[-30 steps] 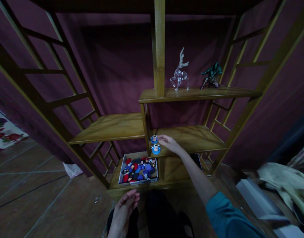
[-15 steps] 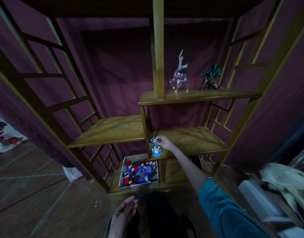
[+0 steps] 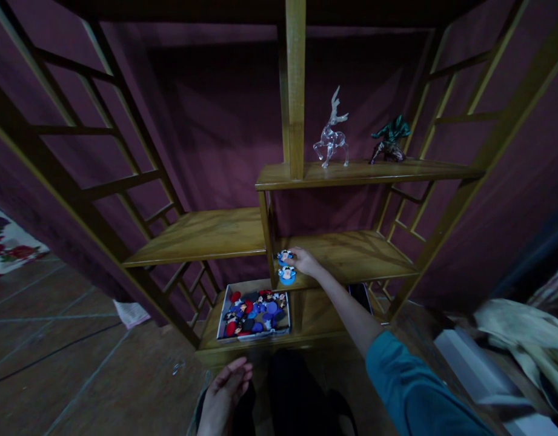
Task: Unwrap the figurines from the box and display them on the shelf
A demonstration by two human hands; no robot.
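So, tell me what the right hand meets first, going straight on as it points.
The rear blue figurine, which the right hand seems to touch; beyond it, probably the upright wooden divider.

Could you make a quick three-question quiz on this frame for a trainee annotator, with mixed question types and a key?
1. Multiple choice: What are the right hand's fingers nearest to?
A) the floral cloth
B) the rear blue figurine
C) the dark cable

2. True or false: The left hand is holding a figurine.

3. Fill in the blank: As the picture shows it, the clear deer stands to the ____ of the green-topped figure on the upper shelf.

Key:
1. B
2. False; nothing shows in the left hand, whose fingers are loosely curled.
3. left
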